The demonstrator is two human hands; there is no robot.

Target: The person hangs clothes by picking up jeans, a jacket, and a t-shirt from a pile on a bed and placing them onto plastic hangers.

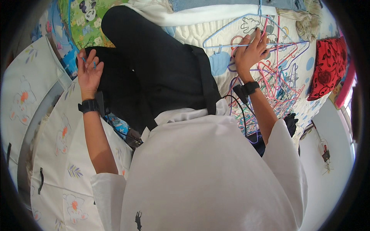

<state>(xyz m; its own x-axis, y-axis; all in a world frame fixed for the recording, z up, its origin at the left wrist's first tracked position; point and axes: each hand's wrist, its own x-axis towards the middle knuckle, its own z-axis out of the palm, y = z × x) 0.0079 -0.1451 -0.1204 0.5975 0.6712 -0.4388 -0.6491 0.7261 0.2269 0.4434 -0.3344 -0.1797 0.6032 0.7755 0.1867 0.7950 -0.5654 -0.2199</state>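
My left hand (90, 72) is palm up at the left, over my black trouser leg. Its fingers curl around a thin blue rod (94, 65), apparently part of a clothes hanger, mostly hidden by the hand. On the bed, my right hand (252, 52) lies over several clothes hangers with its fingers spread. They cross the lower bar of a light blue hanger (224, 30) and touch a pink hanger (265, 26). Whether these fingers grip either one cannot be made out. Beneath and beyond the wrist lies a tangled heap of pink, purple, blue and green hangers (279, 83).
Folded denim (202, 5) and white cloth (156, 14) lie at the far side of the quilted bedspread (190, 33). A red patterned cushion (328, 69) is at the right. White rabbit-printed fabric boxes (52, 150) stand at the left. Black cables (245, 121) hang from my wristbands.
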